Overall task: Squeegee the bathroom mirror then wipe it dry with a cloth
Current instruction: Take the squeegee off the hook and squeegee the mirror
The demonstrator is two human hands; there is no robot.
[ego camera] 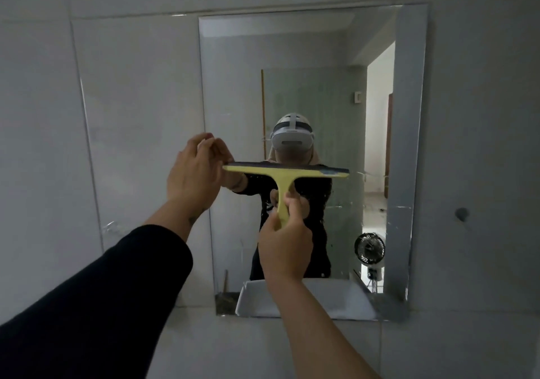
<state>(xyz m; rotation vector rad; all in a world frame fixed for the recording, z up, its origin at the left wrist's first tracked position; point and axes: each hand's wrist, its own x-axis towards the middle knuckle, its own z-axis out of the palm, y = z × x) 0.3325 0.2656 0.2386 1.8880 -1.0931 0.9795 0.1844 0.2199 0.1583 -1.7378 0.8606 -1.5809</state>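
No legible text, label, brand or number anywhere. Faint marking on the white headset [293, 138] reflected in the frameless rectangular wall mirror [406, 115]: unreadable.

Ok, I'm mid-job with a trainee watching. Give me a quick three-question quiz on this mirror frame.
1. True or false: the right hand grips the handle of the yellow T-shaped plastic squeegee.
2. What is the left hand doing? A) wiping with a cloth B) pinching the left end of the squeegee's dark blade C) resting on the tiled wall
3. Fill in: the squeegee's blade lies roughly ____ across the rectangular frameless wall mirror.

Key: 1 true. 2 B. 3 horizontal.
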